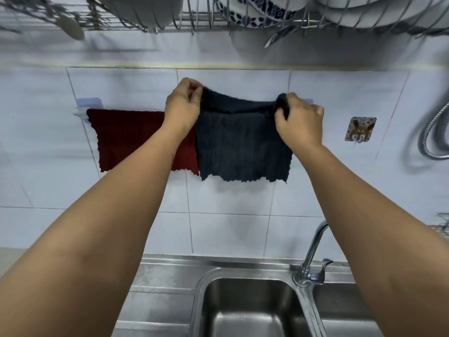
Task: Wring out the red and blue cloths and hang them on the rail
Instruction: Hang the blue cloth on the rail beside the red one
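The red cloth (126,139) hangs flat over the wall rail (80,114) on the tiled wall, partly covered by my left forearm. To its right the dark blue cloth (243,147) is draped over the same rail, its lower edge hanging free. My left hand (182,108) pinches the blue cloth's upper left corner. My right hand (300,122) grips its upper right corner, fingers curled round the fabric. The rail itself is mostly hidden behind the two cloths.
A wire dish rack (194,23) with bowls and plates hangs overhead. Below are a steel sink (250,310) and a faucet (313,254). A wall hook (360,129) and a metal shower hose (435,132) are on the right.
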Demonstrator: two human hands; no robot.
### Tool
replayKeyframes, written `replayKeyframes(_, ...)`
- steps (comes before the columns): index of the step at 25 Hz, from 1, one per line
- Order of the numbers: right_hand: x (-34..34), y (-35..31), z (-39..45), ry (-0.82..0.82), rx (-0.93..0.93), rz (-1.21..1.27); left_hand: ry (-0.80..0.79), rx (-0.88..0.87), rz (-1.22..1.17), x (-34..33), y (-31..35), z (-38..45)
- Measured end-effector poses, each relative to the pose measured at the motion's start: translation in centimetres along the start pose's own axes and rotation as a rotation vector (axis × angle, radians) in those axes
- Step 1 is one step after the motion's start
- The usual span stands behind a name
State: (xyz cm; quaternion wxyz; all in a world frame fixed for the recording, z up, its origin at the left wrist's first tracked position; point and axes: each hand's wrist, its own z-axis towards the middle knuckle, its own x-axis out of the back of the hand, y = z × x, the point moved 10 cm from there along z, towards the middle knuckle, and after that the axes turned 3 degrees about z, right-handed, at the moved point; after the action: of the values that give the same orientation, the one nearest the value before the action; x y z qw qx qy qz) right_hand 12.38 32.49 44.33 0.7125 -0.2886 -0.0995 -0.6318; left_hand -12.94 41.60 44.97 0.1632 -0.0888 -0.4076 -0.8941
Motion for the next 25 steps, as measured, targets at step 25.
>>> replayKeyframes(25, -1.7, -1.2, 1.4, -0.076, 0.168, -0.358, -0.129, -0.445, 0.922, -4.5, 2.3, -2.1)
